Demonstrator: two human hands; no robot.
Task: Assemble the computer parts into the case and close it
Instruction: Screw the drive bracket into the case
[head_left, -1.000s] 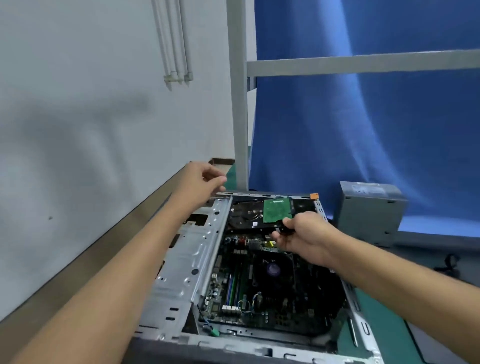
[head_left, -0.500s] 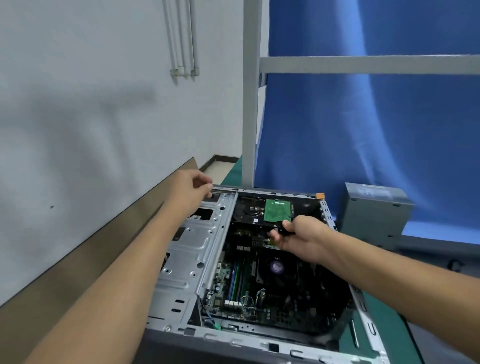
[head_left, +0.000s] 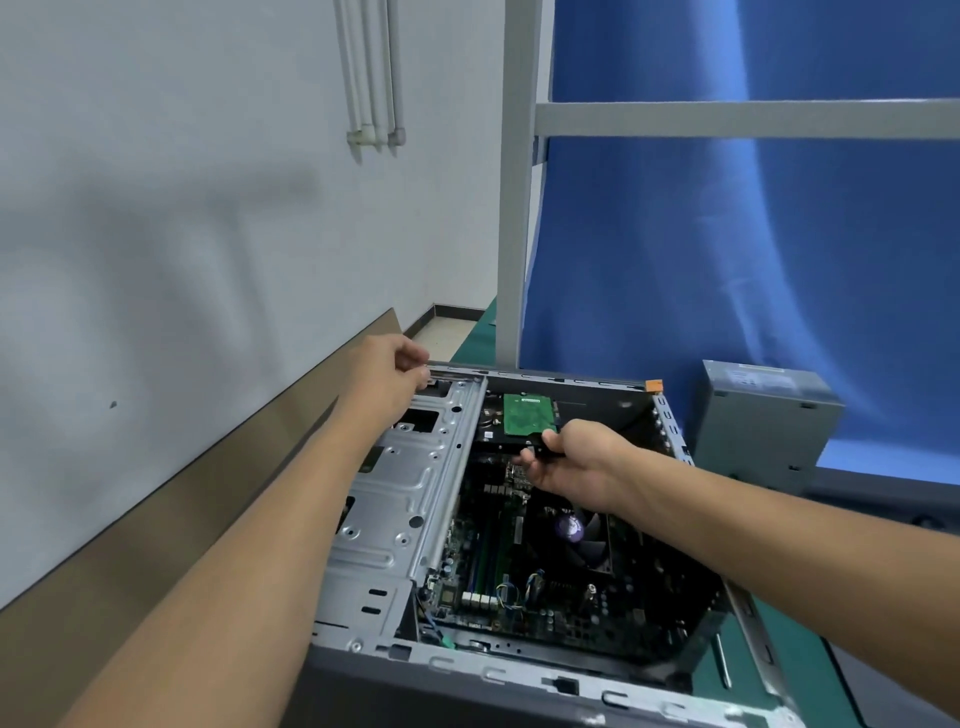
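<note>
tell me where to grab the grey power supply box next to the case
Probably by its upper edges, from above and the near side: the grey power supply box stands with its top uncovered. The computer case sits close on its left and the blue cloth hangs behind, so those sides look cramped.

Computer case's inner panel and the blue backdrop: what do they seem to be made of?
Inner panel of the computer case: bare sheet metal, likely steel, matte silver; stamped ribs, punched holes and folded edges show. The blue backdrop: probably cloth, matte; it hangs in soft curved folds.
</note>
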